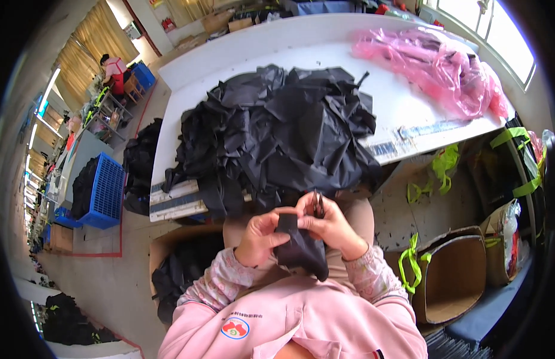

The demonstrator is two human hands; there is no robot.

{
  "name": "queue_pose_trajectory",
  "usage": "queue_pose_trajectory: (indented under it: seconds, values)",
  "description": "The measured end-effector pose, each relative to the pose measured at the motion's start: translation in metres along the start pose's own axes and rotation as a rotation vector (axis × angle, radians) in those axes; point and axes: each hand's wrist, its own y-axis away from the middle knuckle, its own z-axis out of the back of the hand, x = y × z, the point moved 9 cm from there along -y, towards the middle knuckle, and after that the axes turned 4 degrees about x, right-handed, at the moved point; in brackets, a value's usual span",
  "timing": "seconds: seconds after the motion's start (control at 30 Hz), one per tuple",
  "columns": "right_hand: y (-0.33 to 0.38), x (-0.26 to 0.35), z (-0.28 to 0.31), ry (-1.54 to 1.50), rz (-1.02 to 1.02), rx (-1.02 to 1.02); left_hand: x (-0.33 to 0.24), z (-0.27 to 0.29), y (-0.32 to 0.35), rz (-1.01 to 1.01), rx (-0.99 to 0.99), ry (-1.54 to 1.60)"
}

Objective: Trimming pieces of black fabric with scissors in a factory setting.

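A small black fabric piece [301, 254] hangs in front of my lap, at the near edge of the table. My left hand [260, 239] pinches its upper left side between thumb and fingers. On the other side, my right hand [328, 224] is closed at the piece's top edge, its fingertips close to those of the left. Dark thread snips [317, 205] show between the right hand's fingers, partly hidden by them. Just beyond both hands, a large heap of black fabric pieces [277, 128] lies crumpled on the white table [403, 134] and droops over its near edge.
Pink plastic wrapping [439, 72] covers the table's far right. An open cardboard box [454, 275] stands at my right, with neon-yellow strips [411, 263] beside it. Another box of black fabric [181, 263] sits at my left. Farther left are a blue crate [104, 191] and a person [114, 75].
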Motion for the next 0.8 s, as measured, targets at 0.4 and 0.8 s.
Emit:
queue_pose_trajectory:
  seconds: [0.4, 0.8]
  values:
    - [0.013, 0.023, 0.029, 0.901, 0.287, -0.428, -0.024, 0.004, 0.005, -0.277, -0.11, -0.378]
    - [0.023, -0.024, -0.016, 0.18, -0.128, -0.062, -0.025, 0.031, 0.005, -0.435, -0.351, -0.407]
